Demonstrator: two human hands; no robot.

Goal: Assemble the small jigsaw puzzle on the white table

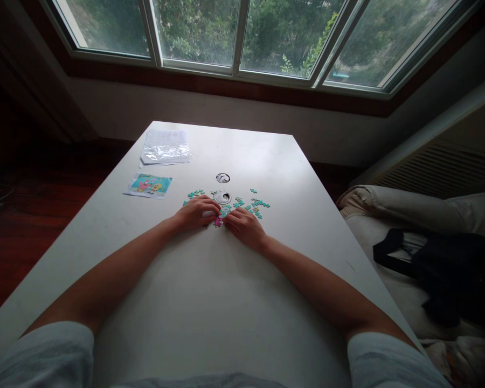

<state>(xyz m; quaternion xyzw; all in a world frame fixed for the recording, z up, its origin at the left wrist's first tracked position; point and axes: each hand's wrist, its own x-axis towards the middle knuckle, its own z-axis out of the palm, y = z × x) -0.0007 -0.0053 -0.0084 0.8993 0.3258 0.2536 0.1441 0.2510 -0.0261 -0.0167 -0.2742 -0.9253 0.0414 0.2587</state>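
Observation:
My left hand (196, 212) and my right hand (246, 226) meet over a small cluster of jigsaw puzzle pieces (225, 210) on the white table. The fingers of both hands are bent and pressed together on the cluster, which shows teal and pink patches. A pink piece (217, 221) pokes out between the fingertips. Loose teal pieces (260, 203) are scattered beyond my right hand, and several more pieces (195, 193) lie behind my left hand. My fingers partly cover what they grip.
Two round grey-and-black items, one nearer (222, 198) and one farther (222, 178), lie past the hands. A colourful cartoon picture sheet (150, 185) and papers with a clear plastic bag (165, 147) rest at left. Right of the table (226, 307), a sofa (420, 207) holds a dark bag (456, 269).

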